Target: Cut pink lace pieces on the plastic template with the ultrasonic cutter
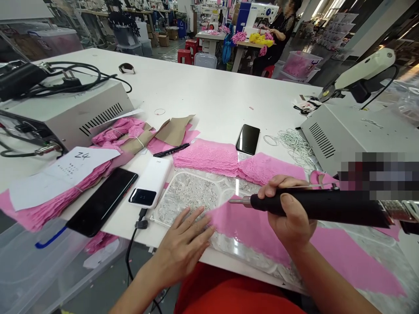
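My right hand [293, 213] grips a black hand-held tool [307, 205] with a narrow metal tip pointing left; a cord-like metal part shows at its back end. The tip is over a pink fabric piece [248, 231] that lies on a clear patterned plastic mat [190, 194]. Whether it touches the cloth I cannot tell. My left hand [185, 242] lies flat with its fingers apart, fingertips at the fabric's left edge. Beyond the mat's upper half are two stacks of pink lace-edged pieces [206, 157]. Another pink piece [353, 257] stretches out at right, under my forearm.
At left stand a white power bank [152, 181], a black phone [103, 200], a pink bundle with a paper label [62, 172] and a vented grey box [72, 109]. A second phone [248, 138], white elastic loops [296, 146] and another vented box [353, 131] are at right.
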Demonstrator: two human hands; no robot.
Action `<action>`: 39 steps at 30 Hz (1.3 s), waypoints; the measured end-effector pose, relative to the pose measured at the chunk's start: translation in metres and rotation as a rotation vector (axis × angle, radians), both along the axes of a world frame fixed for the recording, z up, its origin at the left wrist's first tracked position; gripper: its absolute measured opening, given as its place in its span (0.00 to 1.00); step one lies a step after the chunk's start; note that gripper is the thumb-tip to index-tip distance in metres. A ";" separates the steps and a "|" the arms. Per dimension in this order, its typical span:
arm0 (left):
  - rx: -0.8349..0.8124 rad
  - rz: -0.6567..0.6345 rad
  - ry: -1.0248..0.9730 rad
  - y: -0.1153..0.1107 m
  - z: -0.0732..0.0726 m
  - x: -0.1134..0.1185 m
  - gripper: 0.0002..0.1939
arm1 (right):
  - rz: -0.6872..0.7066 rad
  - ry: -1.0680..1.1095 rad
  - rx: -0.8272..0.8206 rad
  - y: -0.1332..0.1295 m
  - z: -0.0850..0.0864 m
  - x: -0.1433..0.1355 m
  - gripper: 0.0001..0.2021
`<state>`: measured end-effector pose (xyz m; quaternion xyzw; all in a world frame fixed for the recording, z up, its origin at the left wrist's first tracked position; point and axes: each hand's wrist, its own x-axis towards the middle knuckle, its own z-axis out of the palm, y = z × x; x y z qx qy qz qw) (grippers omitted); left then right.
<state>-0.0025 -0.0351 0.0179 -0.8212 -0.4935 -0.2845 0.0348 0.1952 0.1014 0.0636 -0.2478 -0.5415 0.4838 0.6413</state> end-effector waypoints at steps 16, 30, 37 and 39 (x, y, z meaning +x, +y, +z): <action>-0.044 -0.003 0.001 -0.009 -0.003 -0.004 0.21 | 0.059 -0.019 -0.033 -0.011 0.002 -0.008 0.04; -0.033 -0.004 -0.019 -0.010 -0.005 -0.005 0.20 | 0.151 0.015 -0.047 -0.022 0.004 -0.017 0.04; -0.028 -0.001 -0.017 -0.010 -0.004 -0.005 0.20 | 0.220 0.035 -0.033 -0.029 0.000 -0.030 0.05; -0.026 -0.006 -0.023 -0.010 -0.005 -0.006 0.20 | 0.231 0.027 -0.026 -0.028 0.000 -0.030 0.04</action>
